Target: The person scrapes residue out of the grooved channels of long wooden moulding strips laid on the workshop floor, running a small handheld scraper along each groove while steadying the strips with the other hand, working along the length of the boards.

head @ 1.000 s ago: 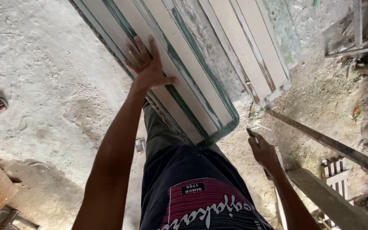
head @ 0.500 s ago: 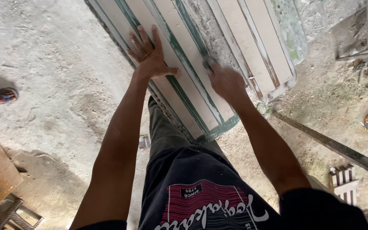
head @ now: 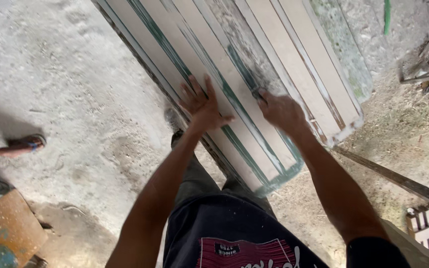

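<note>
Both hands rest on a long panel of pale slats edged in green paint, lying slantwise over a dusty concrete floor. The left hand lies flat with fingers spread on a slat. The right hand is curled over something small at the worn, flaky middle strip; what it grips cannot be told. Another person's sandalled foot shows at the left edge, well apart from the panel. A rusty orange sheet lies in the lower left corner

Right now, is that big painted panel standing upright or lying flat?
Lying flat: the panel rests on the ground, both hands pressing its top face.
</note>
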